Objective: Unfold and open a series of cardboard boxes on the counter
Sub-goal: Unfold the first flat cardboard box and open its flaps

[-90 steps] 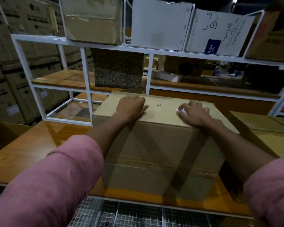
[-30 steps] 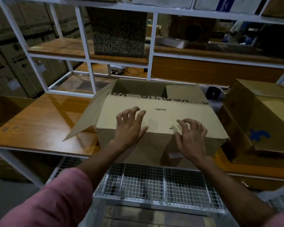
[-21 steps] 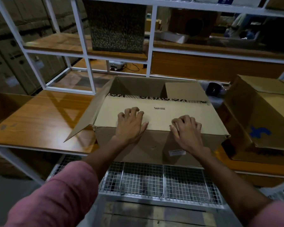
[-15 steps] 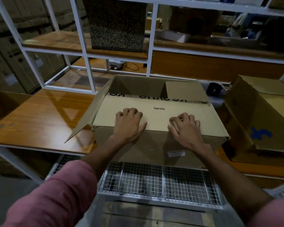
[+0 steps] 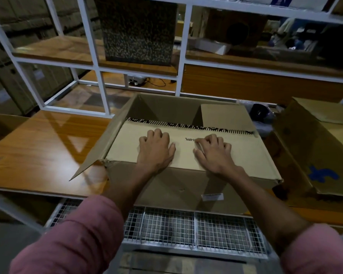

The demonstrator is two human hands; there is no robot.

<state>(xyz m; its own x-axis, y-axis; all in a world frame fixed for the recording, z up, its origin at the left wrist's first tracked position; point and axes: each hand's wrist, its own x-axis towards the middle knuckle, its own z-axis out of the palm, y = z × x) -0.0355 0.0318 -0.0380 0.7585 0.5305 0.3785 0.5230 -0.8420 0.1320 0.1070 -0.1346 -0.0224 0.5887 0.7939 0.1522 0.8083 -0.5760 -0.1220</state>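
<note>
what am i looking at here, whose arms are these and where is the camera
The camera is worn on a person's head, looking forward and down, so the two arms in pink sleeves are the wearer's own. The left hand and right hand lie palm-down on the near flap of an open cardboard box on a wooden counter. Neither hand grips anything. A second cardboard box sits to the right, with white shelving behind.

Both hands, the left hand (image 5: 155, 149) and right hand (image 5: 213, 154), press palms-down with curled fingers on the near flap of an open brown cardboard box (image 5: 186, 186) standing on the wooden counter (image 5: 38, 147).
</note>
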